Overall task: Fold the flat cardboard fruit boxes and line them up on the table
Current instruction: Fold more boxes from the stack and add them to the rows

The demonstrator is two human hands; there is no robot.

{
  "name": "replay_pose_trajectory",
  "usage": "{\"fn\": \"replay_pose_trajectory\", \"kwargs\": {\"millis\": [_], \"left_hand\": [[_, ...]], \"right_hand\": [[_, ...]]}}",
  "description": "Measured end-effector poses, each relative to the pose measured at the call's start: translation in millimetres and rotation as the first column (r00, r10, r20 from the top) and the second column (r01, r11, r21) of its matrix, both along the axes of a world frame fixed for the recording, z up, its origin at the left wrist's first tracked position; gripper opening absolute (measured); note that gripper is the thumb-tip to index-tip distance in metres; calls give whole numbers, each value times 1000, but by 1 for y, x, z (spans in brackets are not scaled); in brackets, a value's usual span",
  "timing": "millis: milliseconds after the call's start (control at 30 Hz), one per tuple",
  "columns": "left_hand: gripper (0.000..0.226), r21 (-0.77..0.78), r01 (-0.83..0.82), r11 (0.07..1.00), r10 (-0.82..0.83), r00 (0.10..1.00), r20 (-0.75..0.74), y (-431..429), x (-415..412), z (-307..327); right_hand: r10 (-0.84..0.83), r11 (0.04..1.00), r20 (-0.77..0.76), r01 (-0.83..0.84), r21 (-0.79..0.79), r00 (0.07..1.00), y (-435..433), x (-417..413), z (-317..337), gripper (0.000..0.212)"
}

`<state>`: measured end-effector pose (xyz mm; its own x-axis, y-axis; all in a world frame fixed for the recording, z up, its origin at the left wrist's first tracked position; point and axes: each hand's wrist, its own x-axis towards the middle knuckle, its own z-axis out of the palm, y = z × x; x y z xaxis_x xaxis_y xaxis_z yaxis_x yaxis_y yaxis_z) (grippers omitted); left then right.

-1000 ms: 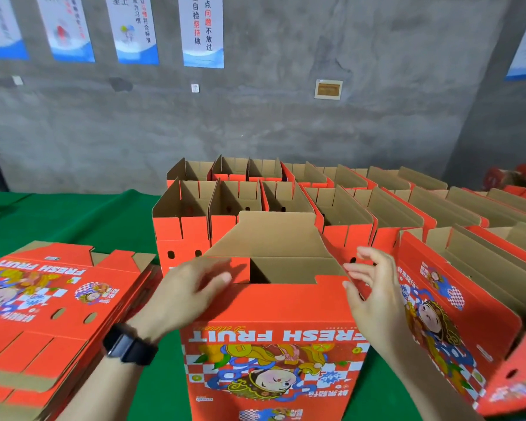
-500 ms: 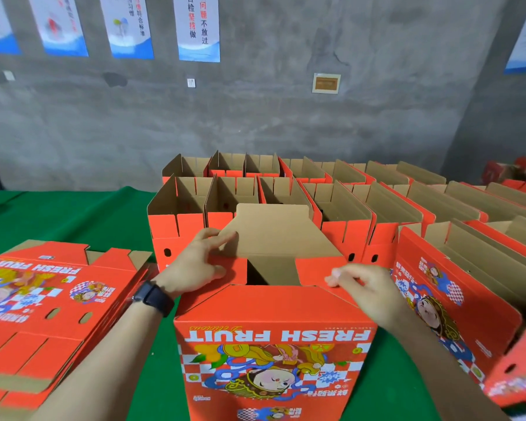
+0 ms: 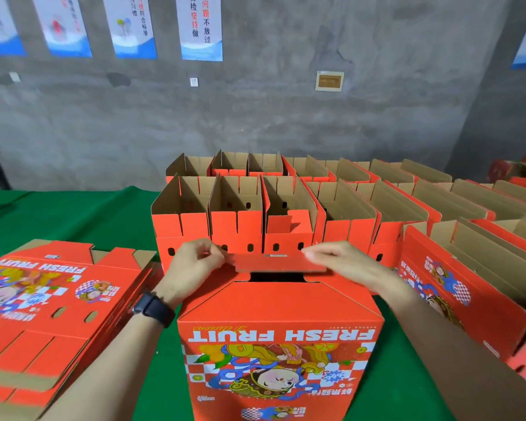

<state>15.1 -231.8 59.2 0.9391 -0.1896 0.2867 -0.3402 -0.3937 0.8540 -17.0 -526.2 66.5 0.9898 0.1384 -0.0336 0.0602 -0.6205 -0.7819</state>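
In the lower centre of the frame a person is working on one orange fruit box (image 3: 280,354), standing on the green table (image 3: 73,220) with its printed "FRESH FRUIT" face turned toward the camera and reading upside down. Both hands are pressing on a long orange flap (image 3: 281,262) at the box's top, far edge: the left hand (image 3: 195,265) is pinching the flap's left end between thumb and curled fingers, and the right hand (image 3: 343,262) is resting across its right end with fingers narrow and bent down over the card. The flap is lying nearly level, and a dark slot is showing just below it, so the end panel seems to be closing but not yet locked in. Behind it, filling the middle and right of the frame, the folded boxes (image 3: 237,214) are standing open-topped in two neat rows, shoulder to shoulder, with more running off the right edge; a good share of the job looks done. At the right edge another printed box (image 3: 468,287) is leaning at a tilt, not squarely in line. At lower left a stack of flat boxes (image 3: 43,299) is waiting unfolded, how many deep I cannot tell, so more folding remains. The box in hand is needing its flap tucked, then turning upright and sliding into the row.
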Motion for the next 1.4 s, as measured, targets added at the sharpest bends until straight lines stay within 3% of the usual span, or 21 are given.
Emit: {"fn": "replay_pose_trajectory", "kwargs": {"millis": [67, 133, 233, 400, 533, 733, 900, 1033, 1133, 1200, 1267, 1333, 1400], "left_hand": [[27, -60, 44, 997, -48, 996, -75, 1, -2, 1], [51, 118, 112, 987, -96, 987, -128, 3, -3, 2], [82, 362, 176, 915, -108, 973, -202, 3, 0, 5], [62, 397, 154, 905, -51, 965, -258, -4, 6, 9], [56, 526, 84, 846, 22, 981, -192, -9, 8, 6], [64, 610, 33, 792, 53, 991, -122, -11, 7, 4], [66, 607, 45, 793, 36, 992, -120, -11, 7, 3], [67, 451, 103, 887, 2, 974, -226, -7, 6, 6], [64, 388, 111, 915, -11, 968, -251, -4, 6, 7], [60, 356, 89, 930, 0, 970, -241, -4, 8, 4], [55, 256, 34, 966, 32, 968, -247, -3, 7, 1], [60, -31, -23, 999, 12, 944, -330, 1, 7, -3], [58, -388, -91, 917, -91, 900, -425, 8, 4, -9]], "right_hand": [[57, 995, 4, -57, -80, 998, -2, -1, -1, 49], [87, 994, -70, -91, -61, 994, -7, -2, 6, 66], [160, 976, -173, -182, -118, 972, -16, -2, 8, 71], [116, 930, -143, -158, -333, 983, -11, 2, 5, 86], [82, 868, -21, -82, -489, 996, 0, 0, -2, 87], [49, 780, 112, 32, -625, 992, 13, -8, -6, 84], [75, 779, 93, -1, -628, 993, 11, -11, -7, 84], [91, 934, 24, -77, -348, 996, -2, -9, -3, 61], [-113, 986, 189, 134, -101, 975, -3, -8, -9, 36], [-308, 951, 172, 299, 79, 936, -4, -7, -16, 31], [-435, 873, 42, 411, 262, 899, -5, -8, -17, 29], [-521, 794, -96, 523, 311, 848, -9, -8, -18, 30], [-630, 683, -242, 675, 280, 738, -13, -17, -23, 48]]}}
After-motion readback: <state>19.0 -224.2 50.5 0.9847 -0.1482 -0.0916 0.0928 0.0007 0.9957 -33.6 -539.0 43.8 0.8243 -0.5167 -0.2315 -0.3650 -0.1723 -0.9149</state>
